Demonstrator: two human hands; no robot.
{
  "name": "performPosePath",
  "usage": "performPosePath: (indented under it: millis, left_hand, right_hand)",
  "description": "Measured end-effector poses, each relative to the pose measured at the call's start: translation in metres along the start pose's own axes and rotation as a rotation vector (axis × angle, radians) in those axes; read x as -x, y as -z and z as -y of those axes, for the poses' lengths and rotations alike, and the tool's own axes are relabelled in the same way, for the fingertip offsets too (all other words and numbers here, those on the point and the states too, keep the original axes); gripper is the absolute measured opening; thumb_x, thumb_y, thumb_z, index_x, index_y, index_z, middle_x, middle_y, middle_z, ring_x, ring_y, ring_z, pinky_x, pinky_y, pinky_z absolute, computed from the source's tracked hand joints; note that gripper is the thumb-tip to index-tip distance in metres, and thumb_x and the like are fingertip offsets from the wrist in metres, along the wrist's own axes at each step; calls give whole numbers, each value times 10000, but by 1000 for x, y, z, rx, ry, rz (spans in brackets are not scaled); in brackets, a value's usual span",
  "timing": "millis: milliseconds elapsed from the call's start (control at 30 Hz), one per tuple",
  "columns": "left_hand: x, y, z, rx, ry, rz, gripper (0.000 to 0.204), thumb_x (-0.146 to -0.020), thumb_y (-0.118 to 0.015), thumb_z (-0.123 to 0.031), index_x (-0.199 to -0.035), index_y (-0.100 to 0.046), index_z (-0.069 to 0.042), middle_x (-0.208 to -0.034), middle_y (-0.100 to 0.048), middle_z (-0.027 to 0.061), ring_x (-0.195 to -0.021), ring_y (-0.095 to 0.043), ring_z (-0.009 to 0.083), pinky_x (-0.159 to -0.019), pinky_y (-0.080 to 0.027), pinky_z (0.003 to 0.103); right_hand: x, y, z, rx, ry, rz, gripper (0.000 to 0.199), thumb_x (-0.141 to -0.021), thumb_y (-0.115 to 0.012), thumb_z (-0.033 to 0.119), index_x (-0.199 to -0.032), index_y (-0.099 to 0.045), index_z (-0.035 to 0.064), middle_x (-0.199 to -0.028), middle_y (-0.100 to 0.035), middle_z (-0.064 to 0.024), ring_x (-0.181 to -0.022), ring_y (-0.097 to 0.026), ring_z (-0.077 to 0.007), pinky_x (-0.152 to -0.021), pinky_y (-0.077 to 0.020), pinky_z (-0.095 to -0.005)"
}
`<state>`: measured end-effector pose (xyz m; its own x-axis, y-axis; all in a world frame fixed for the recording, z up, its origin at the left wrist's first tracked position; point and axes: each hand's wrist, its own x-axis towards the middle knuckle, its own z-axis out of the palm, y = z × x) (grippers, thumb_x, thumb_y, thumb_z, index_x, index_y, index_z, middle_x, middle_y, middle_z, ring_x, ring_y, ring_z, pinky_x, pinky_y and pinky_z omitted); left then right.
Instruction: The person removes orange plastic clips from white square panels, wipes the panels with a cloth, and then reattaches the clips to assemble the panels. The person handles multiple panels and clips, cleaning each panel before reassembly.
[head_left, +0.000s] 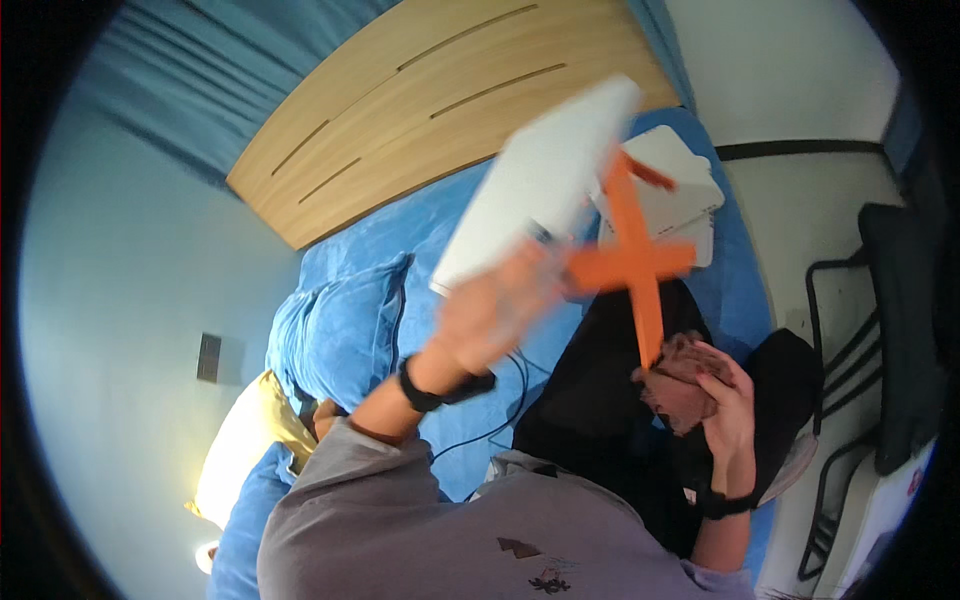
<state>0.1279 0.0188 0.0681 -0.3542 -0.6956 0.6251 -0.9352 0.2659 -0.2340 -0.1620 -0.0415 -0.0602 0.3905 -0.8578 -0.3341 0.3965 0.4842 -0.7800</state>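
Your left hand (505, 305) is a blur out over the bed, fingers up against the end of an orange strip and the near edge of a white panel; whether it grips either one, I cannot tell. And your right hand (732, 400), nice and clear, has its fingers wrapped around a crumpled brown cloth (685, 385), thumb on top, just above your black-trousered legs (590, 385)!

Between the two, there's the orange cross (640, 255), one strip crossing another, its lower end meeting the cloth, its left arm smeared at your left fingertips. Up above, the white panel (540, 180) tilts across the view, blurred too, with a darker orange piece (650, 172) beside its right end.

Further out, white boards (675, 190) lie overlapping on the bed (740, 240), near its upper right corner, below the wooden headboard (440, 85). A black cable (520, 400) curls over the blue cover beneath your left forearm. Over at the bed's left edge, a blue pillow (345, 330), then a yellow pillow (245, 440) lower down. And past the right edge, on the pale floor, a black folding chair (890, 330)!
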Motion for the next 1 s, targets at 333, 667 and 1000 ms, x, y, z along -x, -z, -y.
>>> performPosePath:
  millis: [333, 667, 1000]
  left_hand:
    - [92, -59, -135, 816, -221, 205, 186, -799, -585, -55, -971, -632, 0, -1167, -575, 151, -1165, -508, 314, -965, -458, 407]
    - [86, -59, -123, 1038, -186, 122, 190, -739, -589, -37, -919, -608, 22, -1111, -593, 178, -1109, -536, 348, -959, -435, 450]
    - [141, -126, 0, 1420, 1385, 462, 361, -926, -468, -131, -1249, -428, 23, -1102, -583, 115, -1006, -548, 148, -873, -423, 258]
  right_hand:
    - [38, 16, 49, 683, 654, -529, 388, -852, -459, -91, -1231, -507, -20, -1242, -533, -132, -1107, -543, -192, -943, -435, -301]
    - [-21, -87, 33, 1555, 866, 99, 495, -751, -430, -112, -1206, -542, 48, -1223, -532, -172, -1159, -487, -351, -959, -409, -371]
    - [-12, -54, 23, 1552, 858, 41, 455, -665, -496, -112, -1091, -598, 13, -1123, -585, -161, -1116, -521, -349, -916, -438, -382]
